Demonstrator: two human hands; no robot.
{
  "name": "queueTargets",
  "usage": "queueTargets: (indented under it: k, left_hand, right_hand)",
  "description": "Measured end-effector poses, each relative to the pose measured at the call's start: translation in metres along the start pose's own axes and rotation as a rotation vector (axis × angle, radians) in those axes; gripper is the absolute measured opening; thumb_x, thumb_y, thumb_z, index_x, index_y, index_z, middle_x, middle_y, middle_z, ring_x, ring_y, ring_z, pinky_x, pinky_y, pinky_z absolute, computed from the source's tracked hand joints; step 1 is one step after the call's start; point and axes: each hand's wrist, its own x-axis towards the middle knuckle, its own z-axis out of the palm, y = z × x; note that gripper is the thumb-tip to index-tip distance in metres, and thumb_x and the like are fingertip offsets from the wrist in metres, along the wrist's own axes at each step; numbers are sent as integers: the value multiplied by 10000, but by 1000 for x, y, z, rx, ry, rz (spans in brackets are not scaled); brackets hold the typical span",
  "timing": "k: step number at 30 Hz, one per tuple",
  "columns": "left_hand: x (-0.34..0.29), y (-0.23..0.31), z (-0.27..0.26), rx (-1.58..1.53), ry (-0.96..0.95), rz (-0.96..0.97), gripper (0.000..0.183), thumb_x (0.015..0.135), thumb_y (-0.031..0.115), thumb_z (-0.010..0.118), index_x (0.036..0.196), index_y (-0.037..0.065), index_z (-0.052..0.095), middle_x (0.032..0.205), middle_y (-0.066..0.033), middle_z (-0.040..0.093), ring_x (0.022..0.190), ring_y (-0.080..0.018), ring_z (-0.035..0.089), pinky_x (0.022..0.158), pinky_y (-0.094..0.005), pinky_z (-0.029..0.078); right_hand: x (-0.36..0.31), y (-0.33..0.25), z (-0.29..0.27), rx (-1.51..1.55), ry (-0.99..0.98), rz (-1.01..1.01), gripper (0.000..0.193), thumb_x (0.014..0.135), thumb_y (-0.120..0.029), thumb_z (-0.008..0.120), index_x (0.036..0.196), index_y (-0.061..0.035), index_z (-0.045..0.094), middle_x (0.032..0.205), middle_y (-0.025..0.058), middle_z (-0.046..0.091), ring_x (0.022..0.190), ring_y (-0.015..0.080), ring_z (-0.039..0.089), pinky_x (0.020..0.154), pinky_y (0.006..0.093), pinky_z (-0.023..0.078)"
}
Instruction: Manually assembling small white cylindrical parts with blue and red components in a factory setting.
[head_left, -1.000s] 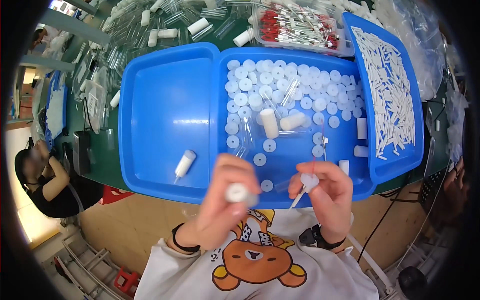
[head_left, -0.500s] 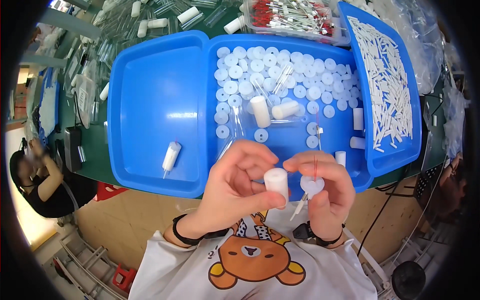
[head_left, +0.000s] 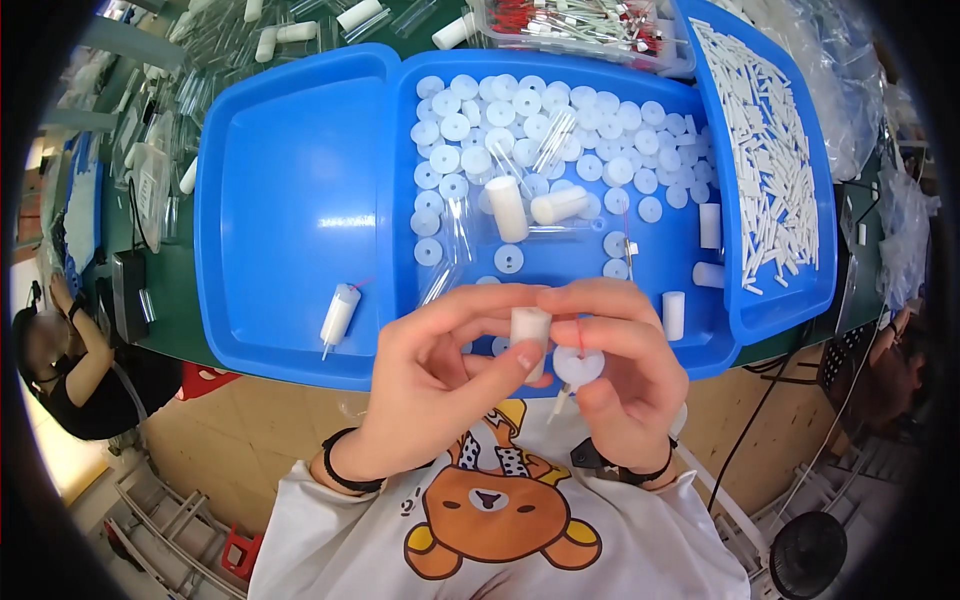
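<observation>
Between the thumb and fingers of my left hand (head_left: 440, 365) is a short white cylinder (head_left: 529, 330), held roughly upright above the tray's front edge. My right hand (head_left: 640, 365) is closed on a translucent white disc (head_left: 579, 374), with thin red wires rising from it and a slim pale rod (head_left: 559, 402) hanging below. The disc is just right of the cylinder; my right fingertips reach to the cylinder's top. Behind my hands, many similar discs (head_left: 508, 259) lie in the middle blue tray (head_left: 640, 290), with loose white cylinders (head_left: 507, 210) and clear tubes (head_left: 555, 140).
The left blue tray (head_left: 290, 190) holds one cylinder fitted with a wire and rod (head_left: 341, 314). At right, a tilted blue tray (head_left: 828, 230) is full of small white sticks. A clear box (head_left: 585, 25) of red-and-white wired parts stands behind. Another person (head_left: 75, 370) sits at far left.
Both hands have come closer together and shifted slightly left. My right hand has brought the disc next to the cylinder, its fingertips now over the cylinder's top.
</observation>
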Motion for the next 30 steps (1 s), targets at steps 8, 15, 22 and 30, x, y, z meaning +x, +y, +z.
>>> queueTargets:
  k: [8, 15, 22, 30]
  left_hand:
    - [1, -1, 0, -34, 27, -31, 341, 811, -127, 573, 1149, -97, 541, 1150, -166, 575, 1055, -218, 587, 837, -319, 568]
    - [-4, 2, 8, -15, -17, -46, 366, 796, -118, 589, 1159, -83, 553, 1082, -156, 613, 1016, -199, 609, 779, -297, 574]
    - [-1, 4, 18, 241, 51, 76, 481, 735, -78, 657, 1181, -54, 481, 985, -129, 650, 899, -179, 653, 713, -270, 569]
    - [-3, 8, 17, 234, 0, 32, 366, 731, -105, 617, 1013, -14, 402, 985, -179, 648, 927, -219, 654, 766, -285, 526]
  right_hand:
    - [1, 1, 4, -78, 31, -26, 317, 744, -21, 708, 1052, -11, 633, 1080, 138, 586, 929, 234, 556, 765, 299, 458]
    - [-3, 6, 6, -156, 105, -25, 327, 746, -50, 732, 1049, 14, 626, 935, 97, 526, 822, 181, 519, 668, 249, 457]
    - [1, 2, 7, 244, 137, 104, 263, 806, 66, 576, 1069, 56, 589, 963, 116, 547, 870, 196, 521, 801, 303, 436]
    - [-2, 5, -5, 288, 35, 145, 259, 807, 78, 574, 1065, 84, 576, 1051, 173, 592, 971, 217, 545, 821, 327, 437]
